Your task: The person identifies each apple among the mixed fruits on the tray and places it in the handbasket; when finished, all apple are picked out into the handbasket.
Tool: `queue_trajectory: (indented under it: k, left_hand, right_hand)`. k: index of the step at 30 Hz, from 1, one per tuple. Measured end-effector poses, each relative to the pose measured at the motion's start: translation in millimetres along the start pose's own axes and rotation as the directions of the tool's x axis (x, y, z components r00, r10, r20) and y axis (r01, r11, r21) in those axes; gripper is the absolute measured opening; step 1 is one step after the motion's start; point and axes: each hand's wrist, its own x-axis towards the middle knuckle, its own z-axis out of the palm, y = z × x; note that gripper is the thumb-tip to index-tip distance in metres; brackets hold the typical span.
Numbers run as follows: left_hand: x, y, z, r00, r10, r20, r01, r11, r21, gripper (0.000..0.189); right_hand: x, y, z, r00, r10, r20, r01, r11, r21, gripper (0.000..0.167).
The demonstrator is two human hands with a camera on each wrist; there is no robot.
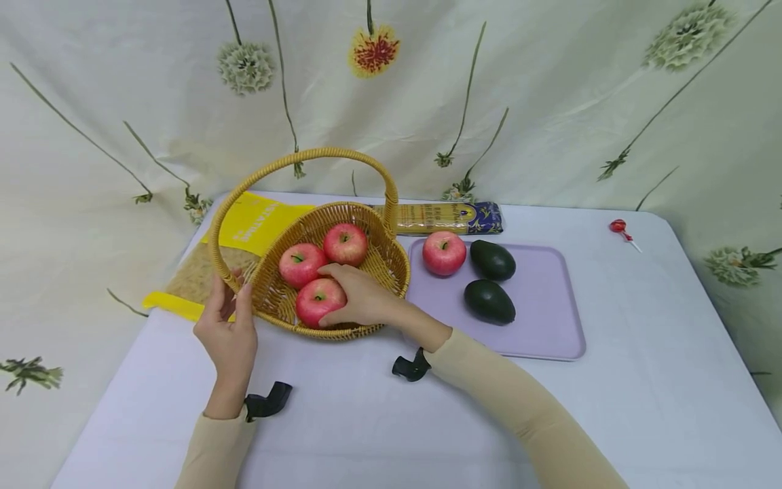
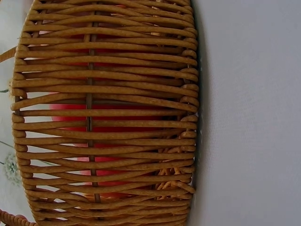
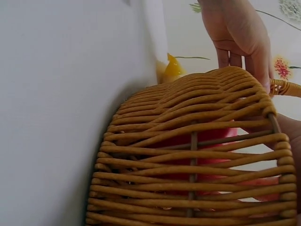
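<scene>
A wicker basket (image 1: pixel 287 324) with a tall arched handle (image 1: pixel 318 153) stands on the table. My left hand (image 1: pixel 231 336) grips it where the handle meets the left rim; the right wrist view shows this hand (image 3: pixel 237 28) behind the basket. Inside the basket, my right hand (image 1: pixel 360 297) holds the front apple (image 1: pixel 316 302), fingers on top and thumb at its lower side. Two more apples, one at left (image 1: pixel 299 265) and one behind (image 1: pixel 345 243), lie in the basket. In the left wrist view, the woven wall (image 2: pixel 103 113) hides most of the red fruit.
A lilac tray (image 1: pixel 550 333) right of the basket carries one apple (image 1: pixel 444 253) and two avocados (image 1: pixel 491 261). Behind lies a pack of noodles (image 1: pixel 440 219). A yellow bag (image 1: pixel 210 268) lies partly under the handle at left. A red lollipop (image 1: pixel 618 226) lies far right.
</scene>
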Motion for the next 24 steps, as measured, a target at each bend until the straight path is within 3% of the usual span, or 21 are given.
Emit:
queue_trajectory:
  k: [11,20,24]
  left_hand:
    - [0.0,-0.9,0.8,1.0,-0.005,-0.002,0.005,1.0,0.004,0.048]
    - [-1.1,-0.2,0.9,1.0,0.004,-0.014,-0.004,1.0,0.019,0.049]
    - [-1.2,-1.3,0.9,1.0,0.005,-0.012,-0.004,1.0,0.016,0.048]
  right_hand:
    - [-25.6,6.8,-21.6,0.996,-0.055,-0.077,0.062,0.993,0.105,0.08]
    - [-53.8,23.1,-45.0,0.989,-0.002,-0.148,0.04,0.966,0.254,0.081]
    - [-66.0,28.1,-55.8,0.981,0.019,-0.195,0.03,0.968,0.249,0.079]
